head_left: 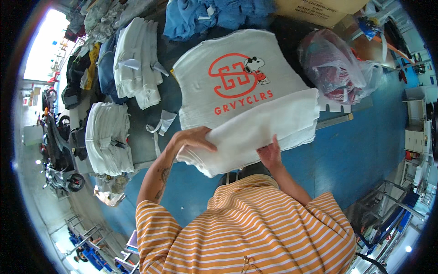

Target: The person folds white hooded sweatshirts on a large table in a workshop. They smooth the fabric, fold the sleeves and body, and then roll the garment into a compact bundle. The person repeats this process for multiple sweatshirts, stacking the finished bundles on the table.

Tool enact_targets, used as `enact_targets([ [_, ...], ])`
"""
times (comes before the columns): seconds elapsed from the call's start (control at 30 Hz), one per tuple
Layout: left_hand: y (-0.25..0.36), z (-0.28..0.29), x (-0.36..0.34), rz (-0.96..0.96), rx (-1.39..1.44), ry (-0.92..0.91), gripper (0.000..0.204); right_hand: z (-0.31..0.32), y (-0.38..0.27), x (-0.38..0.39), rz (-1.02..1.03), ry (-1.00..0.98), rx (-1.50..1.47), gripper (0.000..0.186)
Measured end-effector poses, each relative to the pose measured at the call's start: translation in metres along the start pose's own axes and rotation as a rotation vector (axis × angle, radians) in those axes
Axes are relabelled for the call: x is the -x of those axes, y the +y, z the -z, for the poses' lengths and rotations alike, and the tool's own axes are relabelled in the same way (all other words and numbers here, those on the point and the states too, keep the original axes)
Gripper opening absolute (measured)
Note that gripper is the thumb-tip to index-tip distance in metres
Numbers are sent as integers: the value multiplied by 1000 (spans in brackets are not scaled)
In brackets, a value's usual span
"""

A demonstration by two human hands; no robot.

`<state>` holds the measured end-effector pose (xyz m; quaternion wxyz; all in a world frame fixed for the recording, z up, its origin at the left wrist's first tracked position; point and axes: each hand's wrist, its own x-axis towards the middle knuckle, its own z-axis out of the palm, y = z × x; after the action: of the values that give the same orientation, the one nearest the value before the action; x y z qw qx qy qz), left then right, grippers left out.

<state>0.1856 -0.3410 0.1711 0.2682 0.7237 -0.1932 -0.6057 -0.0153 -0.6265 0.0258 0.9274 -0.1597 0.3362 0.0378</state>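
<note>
A stack of white cut fabric panels lies on the dark table in front of me. The top one bears a red printed design and a cartoon dog. Its near part is turned up into a plain white flap, slightly blurred. My left hand is closed on the flap's left side, thumb in front and the other fingers partly hidden by cloth. At the near edge, right of the middle, my right hand rests against the cloth with its visible fingers apart.
Folded white pieces and another white pile lie to the left, near a loose white scrap. Blue cloth is heaped at the far side. A clear plastic bag and a cardboard box stand at the far right.
</note>
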Motion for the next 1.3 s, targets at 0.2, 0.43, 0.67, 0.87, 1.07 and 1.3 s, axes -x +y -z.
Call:
enact_targets([
  [0.2,0,-39,64,-171,414,-170,76,-31,11,13,297,-113,-172,80],
  [0.43,-172,-69,72,-257,756,44,80,-124,39,31,117,-96,105,65],
  [0.67,-388,-27,42,473,-63,1324,66,-213,122,52,-5,-249,324,75],
  [0.87,-437,-36,34,-107,80,1366,22,-283,185,76,38,-253,689,83],
  [1.07,-523,-42,124,6,340,1309,17,-330,239,40,-190,-463,1092,79],
  [1.3,-604,-49,129,-116,305,1250,29,-366,349,-97,-712,-549,1008,70],
])
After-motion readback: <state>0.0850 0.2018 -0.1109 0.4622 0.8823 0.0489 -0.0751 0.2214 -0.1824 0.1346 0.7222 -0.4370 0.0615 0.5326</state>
